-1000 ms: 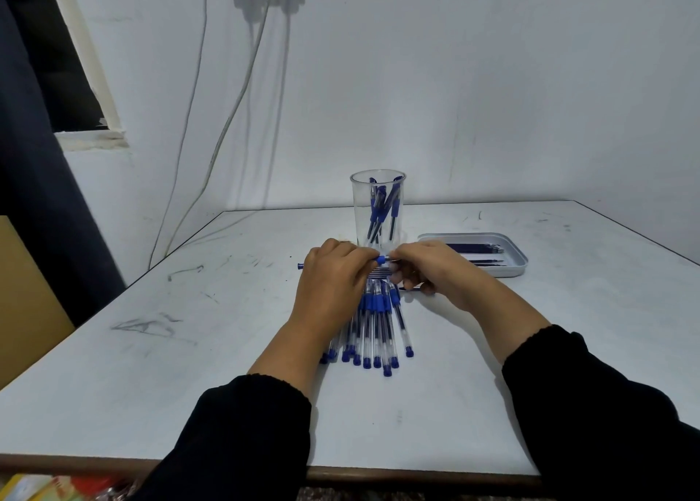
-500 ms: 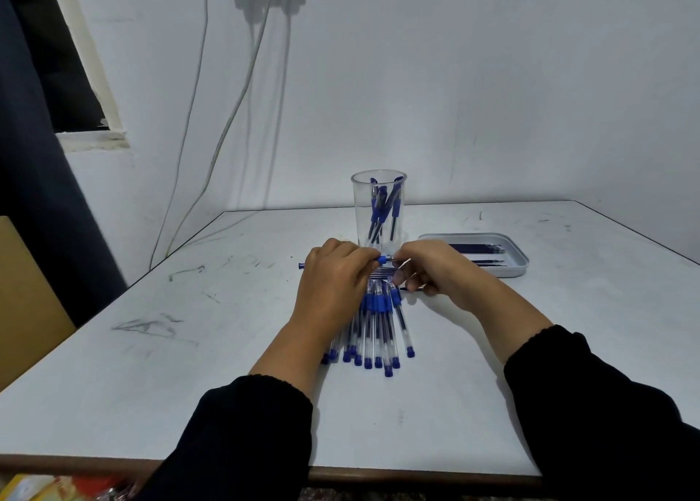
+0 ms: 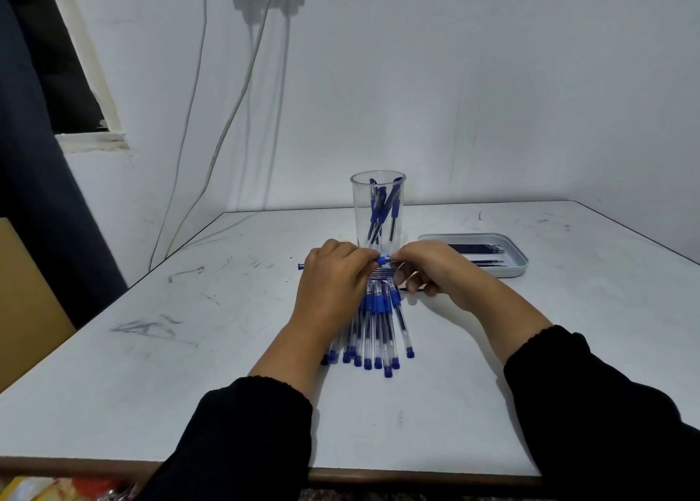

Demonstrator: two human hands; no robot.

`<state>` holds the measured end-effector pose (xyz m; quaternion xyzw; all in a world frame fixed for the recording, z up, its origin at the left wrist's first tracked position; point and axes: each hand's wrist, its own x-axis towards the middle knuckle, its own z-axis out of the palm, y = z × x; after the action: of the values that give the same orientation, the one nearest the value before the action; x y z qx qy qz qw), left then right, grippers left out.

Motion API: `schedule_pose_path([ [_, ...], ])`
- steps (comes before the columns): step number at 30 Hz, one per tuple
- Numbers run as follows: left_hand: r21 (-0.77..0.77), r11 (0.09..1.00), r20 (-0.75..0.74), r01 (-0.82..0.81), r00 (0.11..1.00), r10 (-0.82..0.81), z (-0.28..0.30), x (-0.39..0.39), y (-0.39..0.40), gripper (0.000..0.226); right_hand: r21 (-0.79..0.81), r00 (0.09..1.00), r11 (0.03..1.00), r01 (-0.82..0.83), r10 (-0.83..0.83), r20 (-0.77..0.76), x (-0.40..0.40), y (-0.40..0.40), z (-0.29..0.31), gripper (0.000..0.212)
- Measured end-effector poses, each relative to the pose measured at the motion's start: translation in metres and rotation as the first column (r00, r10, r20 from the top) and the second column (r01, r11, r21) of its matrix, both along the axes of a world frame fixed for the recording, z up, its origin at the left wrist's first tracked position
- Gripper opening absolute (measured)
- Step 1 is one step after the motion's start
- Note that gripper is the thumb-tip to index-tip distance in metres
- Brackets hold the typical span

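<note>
My left hand [image 3: 333, 277] grips a clear blue-tipped pen [image 3: 380, 261] held sideways; its blue end cap pokes out left of the hand. My right hand [image 3: 435, 271] pinches the pen's other end just beyond the blue grip. Both hands hover over a row of several blue pens [image 3: 378, 326] lying on the white table [image 3: 189, 349], tips toward me. Behind the hands stands a clear plastic cup [image 3: 378, 213] with several blue pens upright in it.
A shallow grey tray [image 3: 511, 264] holding dark ink refills sits to the right of the cup. White cables hang down the wall at the back left. A dark curtain and a brown board stand beside the table's left edge.
Almost nothing has moved; both hands stay on the same pen, with the right fingers shifting slightly at its end.
</note>
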<state>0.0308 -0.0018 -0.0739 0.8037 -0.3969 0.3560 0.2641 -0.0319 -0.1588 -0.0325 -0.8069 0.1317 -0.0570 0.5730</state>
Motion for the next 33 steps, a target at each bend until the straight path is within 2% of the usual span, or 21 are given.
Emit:
schedule_pose_path([
  [9, -0.021, 0.999, 0.049, 0.043, 0.998, -0.042, 0.0, 0.0, 0.0, 0.018, -0.063, 1.0, 0.998, -0.007, 0.007, -0.008, -0.001, -0.001, -0.001, 0.039],
  [13, -0.032, 0.999, 0.048, 0.014, 0.999, -0.013, 0.0, 0.0, 0.0, 0.018, -0.093, 1.0, 0.995, -0.021, 0.023, 0.017, -0.002, -0.006, -0.001, 0.047],
  [15, -0.039, 0.999, 0.033, -0.014, 0.999, 0.015, 0.0, 0.0, 0.0, 0.015, -0.205, 0.998, 0.978, 0.039, -0.026, 0.063, 0.0, -0.013, -0.004, 0.04],
  [17, -0.043, 0.999, 0.013, -0.034, 0.999, 0.035, 0.0, 0.001, 0.001, 0.015, -0.451, 0.995, 0.887, 0.098, -0.074, 0.072, 0.001, -0.024, -0.007, 0.022],
  [19, -0.04, 0.998, 0.002, -0.041, 0.999, 0.041, 0.0, 0.001, 0.001, 0.015, -0.582, 0.998, 0.811, 0.055, -0.067, 0.001, 0.0, -0.03, -0.008, 0.013],
  [21, -0.029, 0.998, -0.003, -0.048, 0.999, 0.048, 0.0, 0.001, 0.0, 0.014, -0.597, 0.994, 0.802, -0.004, -0.062, -0.091, -0.001, -0.03, -0.011, 0.014],
  [23, -0.017, 0.998, -0.007, -0.056, 0.998, 0.056, 0.0, 0.0, 0.0, 0.013, -0.622, 0.992, 0.783, -0.015, -0.065, -0.106, -0.001, -0.029, -0.013, 0.013],
  [26, -0.01, 0.998, -0.011, -0.062, 0.998, 0.062, 0.001, 0.0, 0.0, 0.013, -0.616, 0.998, 0.788, 0.019, -0.055, -0.04, 0.0, -0.03, -0.012, 0.006],
  [30, -0.007, 0.997, -0.018, -0.076, 0.997, 0.076, 0.002, -0.001, 0.0, 0.014, -0.482, 0.995, 0.873, 0.072, -0.027, 0.099, 0.002, -0.029, -0.008, 0.008],
  [33, 0.008, 0.997, -0.024, -0.079, 0.997, 0.08, 0.002, -0.002, 0.0, 0.014, -0.405, 0.99, 0.912, 0.06, -0.001, 0.144, 0.001, -0.025, -0.006, 0.01],
])
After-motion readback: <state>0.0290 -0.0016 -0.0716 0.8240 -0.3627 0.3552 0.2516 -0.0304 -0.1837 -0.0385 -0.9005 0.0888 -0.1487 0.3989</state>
